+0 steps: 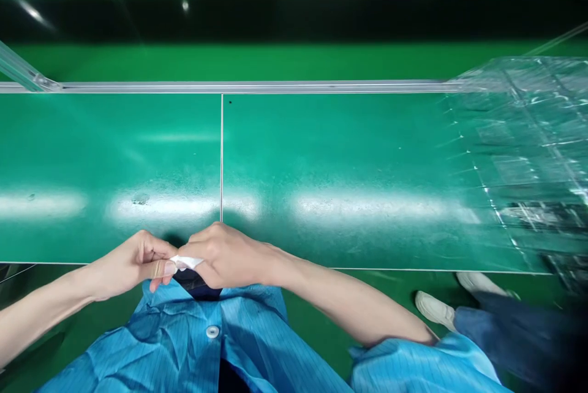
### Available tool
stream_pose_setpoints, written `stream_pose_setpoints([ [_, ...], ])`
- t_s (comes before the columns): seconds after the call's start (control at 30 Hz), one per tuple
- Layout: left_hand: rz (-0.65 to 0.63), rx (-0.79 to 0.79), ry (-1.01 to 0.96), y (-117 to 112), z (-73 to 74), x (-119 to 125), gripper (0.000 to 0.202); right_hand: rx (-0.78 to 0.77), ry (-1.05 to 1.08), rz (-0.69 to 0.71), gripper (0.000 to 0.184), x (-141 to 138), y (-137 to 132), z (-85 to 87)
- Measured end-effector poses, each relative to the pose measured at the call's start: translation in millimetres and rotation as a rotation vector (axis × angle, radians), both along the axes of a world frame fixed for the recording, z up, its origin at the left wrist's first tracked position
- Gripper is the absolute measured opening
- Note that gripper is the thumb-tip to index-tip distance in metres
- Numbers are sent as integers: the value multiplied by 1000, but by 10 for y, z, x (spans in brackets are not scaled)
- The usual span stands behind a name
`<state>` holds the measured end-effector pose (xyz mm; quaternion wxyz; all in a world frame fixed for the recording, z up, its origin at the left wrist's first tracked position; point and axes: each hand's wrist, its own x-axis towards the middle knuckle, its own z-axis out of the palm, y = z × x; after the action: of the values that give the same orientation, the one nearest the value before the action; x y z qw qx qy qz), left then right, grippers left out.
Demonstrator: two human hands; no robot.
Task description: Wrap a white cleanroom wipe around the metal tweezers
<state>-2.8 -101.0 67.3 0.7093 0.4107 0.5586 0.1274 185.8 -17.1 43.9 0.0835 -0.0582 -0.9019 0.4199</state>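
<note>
A small, thin, crumpled white piece shows between my hands, just in front of my blue striped coat. Whether it is paper, cloth or a finger cover I cannot tell. My left hand pinches its left end between thumb and fingers. Curled closed around the other end is my right hand, back upward, its fingertips mostly hidden. The two hands meet close to the front edge of the green tabletop.
Clear plastic trays, blurred, are piled at the tabletop's right end. A metal rail runs along the back edge, with a slanted metal post at left. Another person's light shoes and dark trouser legs are at lower right.
</note>
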Motion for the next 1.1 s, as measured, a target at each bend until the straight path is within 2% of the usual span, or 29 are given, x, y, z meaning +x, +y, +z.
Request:
stream_pose_setpoints([
  [0.13, -33, 113, 120, -92, -25, 16, 37, -802, -162, -265, 21, -53, -70, -46],
  [0.2, -88, 182, 189, -142, -31, 19, 35, -1088, -240, -350, 26, -75, -122, -72],
  [0.27, -141, 306, 291, -211, -49, 7, 32, -1235, -255, -406, 27, -90, -177, -97],
  [0.4, -192, 673, 530, -376, -123, -73, 30, -1364, -259, -410, 24, -110, -287, -154],
  [0.5, -285, 862, 588, -427, -131, -130, 26, -1432, -219, -423, 19, -119, -359, -190],
  [0.6, -338, 1044, 636, -423, -83, -143, 30, -1444, -177, -483, 17, -118, -406, -199],
  [0.7, -424, 1236, 776, -442, -56, -119, 40, -1424, -183, -534, 18, -122, -436, -186],
  [0.77, -448, 1319, 832, -473, -66, -81, 33, -1351, -150, -544, 20, -135, -458, -168],
  [0.8, -411, 1332, 818, -490, -75, -56, 26, -1292, -123, -545, 21, -144, -469, -155],
  [0.87, -280, 1213, 719, -522, -89, -1, 14, -1142, -79, -540, 24, -158, -484, -125],
  [0.93, -165, 925, 619, -550, -94, 48, 2, -993, -68, -512, 27, -161, -480, -99],
  [1.0, -98, 675, 557, -577, -98, 78, 13, -851, -54, -468, 28, -149, -453, -94],
  [1.07, -37, 565, 514, -600, -107, 85, 20, -702, 17, -494, 22, -117, -406, -118],
  [1.1, -2, 529, 502, -606, -113, 82, 22, -621, 72, -552, 17, -92, -381, -139],
])
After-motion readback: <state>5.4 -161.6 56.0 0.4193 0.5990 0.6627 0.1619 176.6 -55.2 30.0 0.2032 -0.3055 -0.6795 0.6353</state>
